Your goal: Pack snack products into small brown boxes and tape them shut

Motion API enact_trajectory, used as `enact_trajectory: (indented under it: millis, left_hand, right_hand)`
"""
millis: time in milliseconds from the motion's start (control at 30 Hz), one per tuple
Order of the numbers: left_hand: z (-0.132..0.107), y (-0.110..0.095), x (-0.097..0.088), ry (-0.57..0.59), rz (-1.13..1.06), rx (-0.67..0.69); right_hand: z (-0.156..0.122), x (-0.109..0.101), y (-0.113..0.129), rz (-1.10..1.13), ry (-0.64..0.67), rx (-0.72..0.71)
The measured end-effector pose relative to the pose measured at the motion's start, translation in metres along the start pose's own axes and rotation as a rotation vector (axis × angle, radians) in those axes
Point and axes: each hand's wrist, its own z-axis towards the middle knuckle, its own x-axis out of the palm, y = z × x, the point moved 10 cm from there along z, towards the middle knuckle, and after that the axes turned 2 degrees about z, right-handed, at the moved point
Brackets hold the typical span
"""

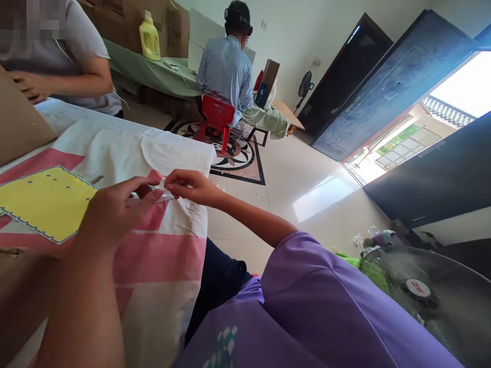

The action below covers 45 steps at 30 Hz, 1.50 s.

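Bare hands [195,187] holding a small pale piece [165,196], pink-and-white cloth [163,258] below, person [226,64] on red chair [218,111]

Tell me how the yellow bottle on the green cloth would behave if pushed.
Pushed high up, the yellow bottle may tip, standing taller than wide. Its moulded-looking shape suggests fairly stiff walls. The green cloth beneath might ruck and drag along.
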Motion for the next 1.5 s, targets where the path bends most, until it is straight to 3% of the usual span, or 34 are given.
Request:
enact_trajectory:
  millis: [167,300,533,633,700,800,900,1033,1133,1267,1500]
  left_hand:
    - [-0.010,-0.030,-0.031,-0.117,0.161,0.063]
    - [-0.019,-0.045,-0.045,-0.168,0.249,0.122]
    - [-0.034,-0.077,-0.065,-0.309,0.363,0.317]
    - [-0.046,-0.075,-0.099,-0.406,0.332,0.298]
    - [-0.058,-0.068,-0.130,-0.479,0.305,0.251]
    - [-0.070,-0.047,-0.165,-0.464,0.312,0.105]
    - [-0.076,-0.025,-0.181,-0.398,0.352,-0.071]
    - [-0.070,-0.026,-0.166,-0.233,0.328,-0.157]
    - [-0.064,-0.039,-0.151,-0.120,0.298,-0.133]
    - [-0.067,-0.041,-0.162,-0.138,0.408,-0.140]
    - [-0.080,-0.047,-0.190,-0.130,0.651,-0.082]
  right_hand:
    - [-0.001,0.016,0.025,-0.119,0.050,-0.080]
    - [0.001,0.025,0.034,-0.203,0.073,-0.131]
    - [0.014,0.030,0.019,-0.027,0.052,0.102]
    - [0.004,0.031,0.009,0.034,0.014,0.248]
    - [-0.010,0.019,-0.001,0.015,-0.113,0.341]
    - [-0.013,0.018,-0.004,0.031,-0.079,0.268]
    - [0.001,0.023,0.008,0.036,-0.077,0.159]
    - [0.034,0.065,0.065,-0.068,0.018,-0.104]
    - [0.056,0.115,0.100,-0.149,0.233,-0.224]
    - [0.063,0.158,0.096,-0.109,0.464,-0.079]
    - [0.050,0.172,0.077,-0.005,0.525,0.046]
